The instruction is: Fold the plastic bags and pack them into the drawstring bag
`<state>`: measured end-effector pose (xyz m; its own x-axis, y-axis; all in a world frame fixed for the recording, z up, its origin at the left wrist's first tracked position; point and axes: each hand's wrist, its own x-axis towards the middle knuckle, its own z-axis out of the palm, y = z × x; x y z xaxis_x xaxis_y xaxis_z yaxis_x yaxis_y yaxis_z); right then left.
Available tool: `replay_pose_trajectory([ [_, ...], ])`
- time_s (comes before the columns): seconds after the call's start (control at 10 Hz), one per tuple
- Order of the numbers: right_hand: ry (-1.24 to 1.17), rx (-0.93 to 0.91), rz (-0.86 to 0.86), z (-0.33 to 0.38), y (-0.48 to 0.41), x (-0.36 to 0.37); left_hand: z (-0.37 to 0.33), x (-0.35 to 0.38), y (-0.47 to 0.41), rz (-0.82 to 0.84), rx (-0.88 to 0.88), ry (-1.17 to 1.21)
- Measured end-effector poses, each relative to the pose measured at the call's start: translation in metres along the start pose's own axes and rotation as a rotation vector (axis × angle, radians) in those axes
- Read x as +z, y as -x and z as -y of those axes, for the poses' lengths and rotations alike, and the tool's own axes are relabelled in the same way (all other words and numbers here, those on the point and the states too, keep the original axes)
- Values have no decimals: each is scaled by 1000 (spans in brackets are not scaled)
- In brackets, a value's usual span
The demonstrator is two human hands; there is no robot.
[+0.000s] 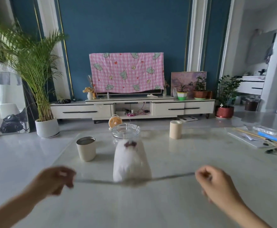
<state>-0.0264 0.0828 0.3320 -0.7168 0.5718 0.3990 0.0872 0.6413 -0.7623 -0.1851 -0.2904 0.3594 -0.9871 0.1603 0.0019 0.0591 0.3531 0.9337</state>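
Note:
A white drawstring bag [131, 160] lies on the pale table [175, 203], its gathered mouth toward me and a dark red mark near its far end. A grey drawstring [172, 177] runs taut from the mouth out to both sides. My left hand [59, 179] pinches the left end of the string. My right hand [214, 181] pinches the right end. Both hands are motion-blurred. No plastic bags show outside the drawstring bag.
Behind the bag stand a glass ashtray [125, 130], a cream cup [86, 148] at the left and a beige cylinder [175, 129] at the right. Clear packets, chopsticks and a blue item [270, 137] lie at the table's far right.

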Motion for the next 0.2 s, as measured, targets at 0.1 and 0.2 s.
replay_pose_trajectory([
  [0.1, 42, 196, 287, -34, 24, 1, 57, 17, 14, 250, -90, -236],
  [0.2, 123, 192, 360, -42, 34, -3, 72, 18, 19, 321, -78, -344],
])
